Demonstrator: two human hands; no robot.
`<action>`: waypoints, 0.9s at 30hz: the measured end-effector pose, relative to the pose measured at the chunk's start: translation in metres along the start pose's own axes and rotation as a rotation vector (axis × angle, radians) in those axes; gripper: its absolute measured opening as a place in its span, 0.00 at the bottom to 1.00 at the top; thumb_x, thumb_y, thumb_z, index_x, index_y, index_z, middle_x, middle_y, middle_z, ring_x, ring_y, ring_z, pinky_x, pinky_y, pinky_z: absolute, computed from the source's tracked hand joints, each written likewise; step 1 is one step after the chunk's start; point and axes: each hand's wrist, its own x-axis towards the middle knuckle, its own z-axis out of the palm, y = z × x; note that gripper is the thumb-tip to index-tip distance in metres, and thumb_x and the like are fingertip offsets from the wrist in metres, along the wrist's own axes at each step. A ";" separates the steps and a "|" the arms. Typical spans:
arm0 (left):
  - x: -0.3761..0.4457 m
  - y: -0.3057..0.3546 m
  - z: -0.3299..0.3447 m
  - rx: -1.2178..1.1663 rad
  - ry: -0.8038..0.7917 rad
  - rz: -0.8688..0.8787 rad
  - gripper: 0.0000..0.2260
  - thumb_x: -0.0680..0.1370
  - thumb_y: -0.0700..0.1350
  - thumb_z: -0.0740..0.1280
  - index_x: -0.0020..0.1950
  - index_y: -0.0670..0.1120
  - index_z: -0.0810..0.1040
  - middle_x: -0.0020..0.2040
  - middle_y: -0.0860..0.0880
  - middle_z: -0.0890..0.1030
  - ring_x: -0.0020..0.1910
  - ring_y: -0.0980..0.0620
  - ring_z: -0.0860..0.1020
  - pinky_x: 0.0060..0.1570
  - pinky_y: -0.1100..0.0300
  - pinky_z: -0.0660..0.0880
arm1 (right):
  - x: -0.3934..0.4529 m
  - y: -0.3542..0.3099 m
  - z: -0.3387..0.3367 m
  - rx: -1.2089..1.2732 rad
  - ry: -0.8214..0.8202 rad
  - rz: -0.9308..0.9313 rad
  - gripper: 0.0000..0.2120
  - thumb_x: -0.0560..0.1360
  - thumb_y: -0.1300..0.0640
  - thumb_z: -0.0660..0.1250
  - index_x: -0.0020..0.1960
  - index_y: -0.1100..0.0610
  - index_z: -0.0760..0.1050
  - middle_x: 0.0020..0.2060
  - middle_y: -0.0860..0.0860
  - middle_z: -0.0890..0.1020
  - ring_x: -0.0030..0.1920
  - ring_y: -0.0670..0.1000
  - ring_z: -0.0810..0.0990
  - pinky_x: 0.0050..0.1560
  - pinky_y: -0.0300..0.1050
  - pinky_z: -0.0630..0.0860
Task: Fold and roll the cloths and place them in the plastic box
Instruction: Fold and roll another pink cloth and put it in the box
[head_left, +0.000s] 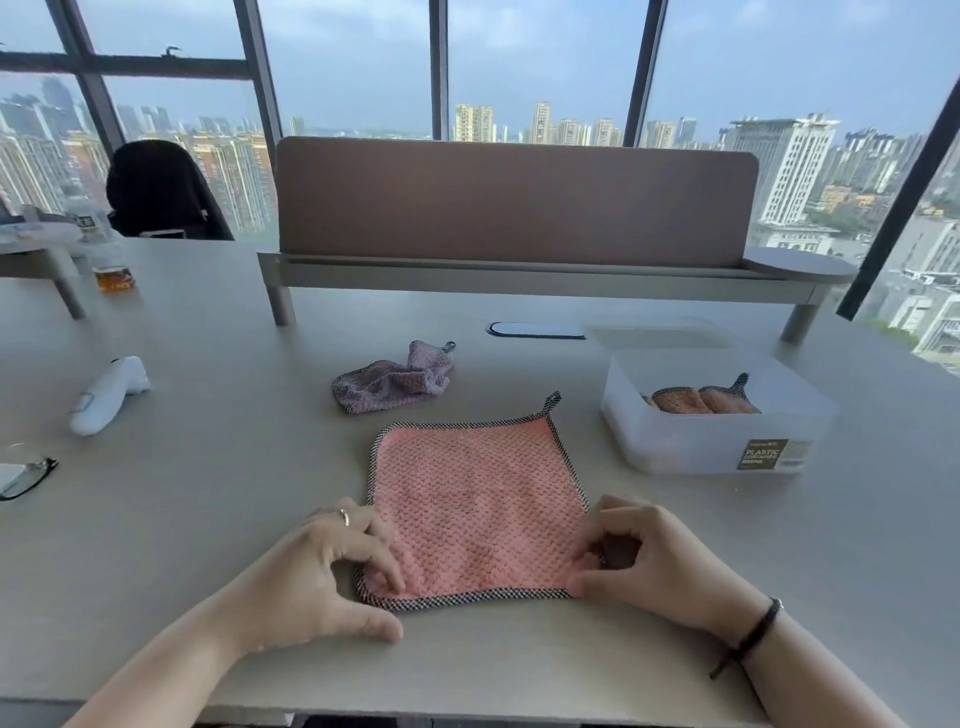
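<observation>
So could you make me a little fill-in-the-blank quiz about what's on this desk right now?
1. The cloth spread flat between both hands is ____.
2. The crumpled cloth behind it is ____.
3. Rolled cloths already lie inside the plastic ____.
4. The left hand wears a ____ on one finger.

Missing words: pink; purple; box; ring

A pink cloth (478, 512) lay spread flat and roughly square on the table, its waffle weave edged in black-and-white checked trim, a small hanging loop sticking out at its far right corner. Beyond it to the left, well apart, a lilac cloth (390, 378) sat crumpled in a heap, trimmed the same way. To the right stood the box (711, 441), translucent plastic, open-topped, with a dark label on its near wall. Inside it lay rolled cloths (701, 401), orange-pink, side by side.
</observation>
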 end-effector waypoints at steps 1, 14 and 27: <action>-0.002 0.001 0.000 0.022 0.002 -0.003 0.15 0.61 0.65 0.79 0.41 0.60 0.85 0.49 0.57 0.79 0.54 0.55 0.76 0.58 0.66 0.66 | -0.004 0.000 -0.001 -0.028 -0.015 -0.017 0.17 0.59 0.37 0.78 0.44 0.43 0.84 0.44 0.43 0.80 0.48 0.47 0.79 0.52 0.43 0.75; -0.004 0.009 0.005 -0.159 0.236 -0.089 0.16 0.72 0.66 0.68 0.41 0.54 0.81 0.44 0.58 0.85 0.33 0.51 0.80 0.36 0.58 0.76 | -0.010 -0.006 0.000 0.232 0.117 0.082 0.05 0.70 0.49 0.76 0.42 0.49 0.83 0.39 0.53 0.85 0.30 0.49 0.76 0.34 0.43 0.71; -0.005 0.008 0.013 -0.377 0.383 -0.199 0.24 0.68 0.29 0.76 0.49 0.58 0.84 0.46 0.50 0.88 0.48 0.51 0.86 0.54 0.65 0.78 | -0.015 -0.002 0.001 0.452 0.186 0.122 0.17 0.67 0.75 0.74 0.49 0.56 0.83 0.47 0.50 0.88 0.50 0.50 0.86 0.55 0.41 0.79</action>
